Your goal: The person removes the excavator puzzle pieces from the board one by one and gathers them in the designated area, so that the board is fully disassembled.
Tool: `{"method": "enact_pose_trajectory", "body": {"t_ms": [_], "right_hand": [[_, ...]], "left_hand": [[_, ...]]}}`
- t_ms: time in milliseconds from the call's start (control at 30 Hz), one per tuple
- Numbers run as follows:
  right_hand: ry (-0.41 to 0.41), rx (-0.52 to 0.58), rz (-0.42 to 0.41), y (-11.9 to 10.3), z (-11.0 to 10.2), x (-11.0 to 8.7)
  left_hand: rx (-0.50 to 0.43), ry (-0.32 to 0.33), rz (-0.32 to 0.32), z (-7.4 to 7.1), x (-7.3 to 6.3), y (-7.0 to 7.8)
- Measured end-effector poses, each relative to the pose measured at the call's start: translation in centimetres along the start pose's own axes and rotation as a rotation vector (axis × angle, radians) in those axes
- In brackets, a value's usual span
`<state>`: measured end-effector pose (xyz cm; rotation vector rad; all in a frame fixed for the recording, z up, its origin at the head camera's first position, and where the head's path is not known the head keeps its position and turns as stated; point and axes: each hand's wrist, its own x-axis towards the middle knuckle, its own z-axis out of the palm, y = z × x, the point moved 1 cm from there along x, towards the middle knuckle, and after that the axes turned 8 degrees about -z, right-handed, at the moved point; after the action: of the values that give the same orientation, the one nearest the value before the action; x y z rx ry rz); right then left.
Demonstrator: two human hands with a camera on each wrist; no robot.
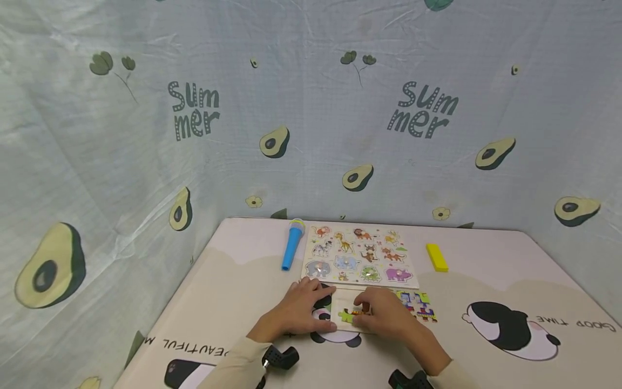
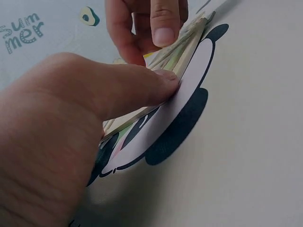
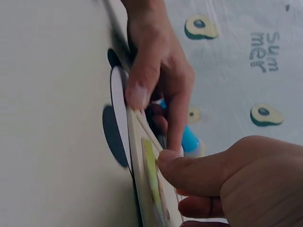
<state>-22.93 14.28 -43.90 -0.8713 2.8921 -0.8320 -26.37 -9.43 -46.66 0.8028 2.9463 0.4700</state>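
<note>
A small wooden puzzle board (image 1: pixel 342 295) lies on the table with a green puzzle piece (image 1: pixel 346 316) in it. My left hand (image 1: pixel 303 308) grips the board's left end, its thumb (image 2: pixel 158 87) along the near edge and its fingers at the far edge. Over the board's right half, my right hand (image 1: pixel 389 316) has curled fingers and pinches a small brown-orange puzzle piece (image 1: pixel 365 308), mostly hidden by the fingers. In the right wrist view, the right thumb (image 3: pixel 177 165) is low over the board, close to the left index fingertip. Several colourful puzzle pieces (image 1: pixel 421 307) lie just right of the right hand.
Behind the small board lies a larger animal puzzle board (image 1: pixel 359 281). A blue toy microphone (image 1: pixel 291 248) is at its left and a yellow block (image 1: pixel 437 257) at its right. The table (image 1: pixel 252 292) ends at a printed cloth wall (image 1: pixel 311 108) at the back and sides.
</note>
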Motion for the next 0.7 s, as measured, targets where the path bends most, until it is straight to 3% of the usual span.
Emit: {"method": "enact_pose_trajectory", "body": {"t_ms": [167,700], "right_hand": [[-0.064,0.019,0.033,-1.3,0.6,0.7],[-0.057,-0.025,0.100,-2.5,1.3,0.7]], "left_hand": [[-0.001,0.003,-0.001,0.0,0.0,0.0],[-0.009,0.008,-0.001,-0.1,-0.1,0.1]]}}
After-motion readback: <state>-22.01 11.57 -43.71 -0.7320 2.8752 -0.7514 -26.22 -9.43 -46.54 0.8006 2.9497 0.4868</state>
